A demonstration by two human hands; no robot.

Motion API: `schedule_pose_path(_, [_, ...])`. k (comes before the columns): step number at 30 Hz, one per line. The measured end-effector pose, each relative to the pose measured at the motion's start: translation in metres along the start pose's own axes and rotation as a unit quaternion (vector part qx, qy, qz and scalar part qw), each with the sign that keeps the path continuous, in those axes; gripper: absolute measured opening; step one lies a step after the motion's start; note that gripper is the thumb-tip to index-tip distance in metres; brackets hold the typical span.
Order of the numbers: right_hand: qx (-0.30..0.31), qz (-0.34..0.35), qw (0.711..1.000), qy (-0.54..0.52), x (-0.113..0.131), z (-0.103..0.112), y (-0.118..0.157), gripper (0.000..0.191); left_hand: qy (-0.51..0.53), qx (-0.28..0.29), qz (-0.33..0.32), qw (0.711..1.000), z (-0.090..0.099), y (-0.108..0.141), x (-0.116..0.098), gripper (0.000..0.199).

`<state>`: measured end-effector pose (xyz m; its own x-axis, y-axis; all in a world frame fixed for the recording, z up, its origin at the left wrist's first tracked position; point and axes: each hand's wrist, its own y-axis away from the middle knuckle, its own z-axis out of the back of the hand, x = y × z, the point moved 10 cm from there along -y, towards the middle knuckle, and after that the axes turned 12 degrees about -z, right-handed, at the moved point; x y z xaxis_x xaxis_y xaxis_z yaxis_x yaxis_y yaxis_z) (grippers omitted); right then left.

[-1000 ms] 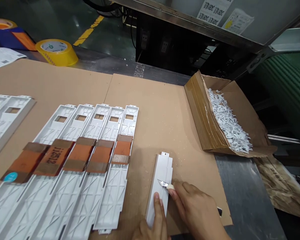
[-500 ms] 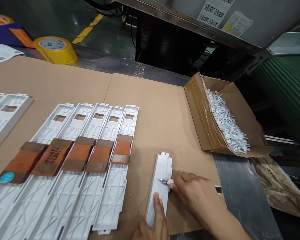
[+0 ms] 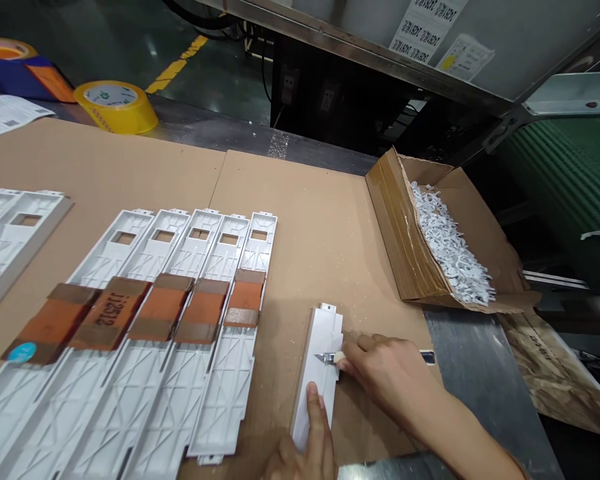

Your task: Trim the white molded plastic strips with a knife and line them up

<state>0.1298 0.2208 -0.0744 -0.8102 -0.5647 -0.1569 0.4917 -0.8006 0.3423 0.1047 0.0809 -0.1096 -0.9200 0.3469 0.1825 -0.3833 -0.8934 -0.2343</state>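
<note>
A narrow white plastic part (image 3: 319, 340) lies at an angle on the cardboard, smooth face up, with small steps along its right edge. My left hand (image 3: 305, 447) holds its near end, forefinger stretched along the top face; the other fingers are curled and partly out of frame. My right hand (image 3: 387, 370) is closed round a craft knife (image 3: 326, 358). The pointed blade lies across the part's upper face, tip towards the left, and the handle's dark end sticks out behind the hand. I cannot tell whether the blade touches the surface.
Several white ribbed panels (image 3: 223, 393) lie side by side on the left, with orange-brown blocks (image 3: 203, 310) across them. Two more panels (image 3: 27, 223) are farther left. A cardboard box (image 3: 395, 220) of white plastic scraps (image 3: 453, 247) stands back right. Yellow tape (image 3: 125, 119) sits by the back edge.
The knife and my right hand have shifted very slightly on the part, and more of the handle's end shows. My left hand stays in place. The view has tilted a little.
</note>
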Motion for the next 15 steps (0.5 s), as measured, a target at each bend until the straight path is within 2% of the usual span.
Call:
schedule_pose_path(5, [0.041, 0.006, 0.999, 0.028, 0.0023, -0.0019, -0.0015, 0.013, 0.006, 0.022, -0.031, 0.999, 0.0012, -0.0052, 0.0021, 0.048])
schedule_pose_path(10, [0.018, 0.031, 0.999, 0.018, 0.0045, 0.0058, -0.0008, 0.016, 0.027, 0.010, -0.032, 0.999, 0.0065, -0.0104, 0.0071, 0.042])
schedule_pose_path(15, [0.002, 0.023, 0.999, -0.031, -0.0007, 0.0004, 0.0054, 0.013, 0.016, 0.012, -0.021, 1.000, 0.0037, -0.0076, 0.0054, 0.044])
